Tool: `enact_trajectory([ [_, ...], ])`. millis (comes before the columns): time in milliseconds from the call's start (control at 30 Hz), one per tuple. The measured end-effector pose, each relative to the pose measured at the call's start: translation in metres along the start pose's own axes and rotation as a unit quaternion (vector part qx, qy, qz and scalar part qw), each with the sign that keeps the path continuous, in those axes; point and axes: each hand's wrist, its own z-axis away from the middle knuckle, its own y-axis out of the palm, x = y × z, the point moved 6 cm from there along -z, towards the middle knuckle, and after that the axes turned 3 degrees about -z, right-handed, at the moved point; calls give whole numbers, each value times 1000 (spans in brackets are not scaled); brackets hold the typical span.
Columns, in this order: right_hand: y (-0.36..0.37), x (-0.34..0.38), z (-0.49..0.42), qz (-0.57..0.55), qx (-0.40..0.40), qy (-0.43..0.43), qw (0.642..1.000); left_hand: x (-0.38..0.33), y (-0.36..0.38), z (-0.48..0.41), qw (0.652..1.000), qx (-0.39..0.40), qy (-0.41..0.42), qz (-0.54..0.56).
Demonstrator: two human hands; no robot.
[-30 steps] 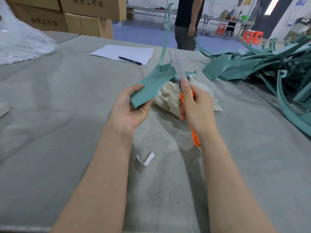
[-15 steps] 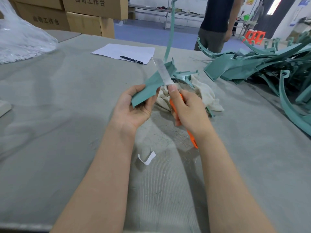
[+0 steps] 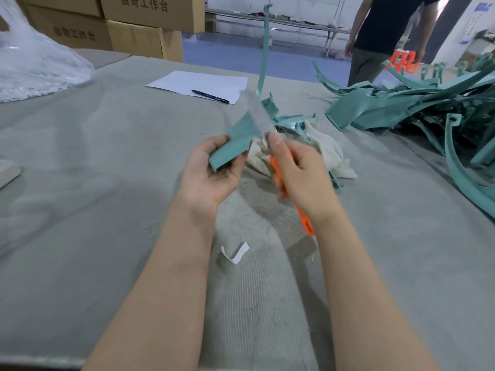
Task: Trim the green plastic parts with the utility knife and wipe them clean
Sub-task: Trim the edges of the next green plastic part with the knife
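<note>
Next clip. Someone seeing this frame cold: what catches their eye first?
At the centre, the left hand holds a green plastic part while the right hand grips an orange utility knife, its blurred blade at the part's edge. A heap of green parts covers the right of the grey table, and a cream cloth lies just behind the hands.

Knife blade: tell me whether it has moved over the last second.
Yes. The knife blade has tilted left, and its tip is now nearer the right edge of the sheet of paper.
</note>
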Motion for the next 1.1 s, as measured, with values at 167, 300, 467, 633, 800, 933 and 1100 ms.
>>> enact_trajectory([
  [167,-24,-12,-3,77,-155,13,985,4,1,1,1000,13,-21,6],
  [300,-25,-12,-4,113,-163,-6,980,4,2,2,999,18,-26,5],
  [467,-18,-10,-3,85,-121,7,989,7,2,2,999,21,-37,13],
  [633,-7,-7,-3,79,-58,3,995,7,2,2,998,31,-42,33],
  [800,8,-11,-1,35,10,26,999,4,0,2,998,14,-40,45],
  [933,11,-11,0,7,50,33,998,4,0,2,999,7,-34,31],
  [1100,21,-8,5,-22,114,40,992,4,-1,-2,998,-2,-39,49],
])
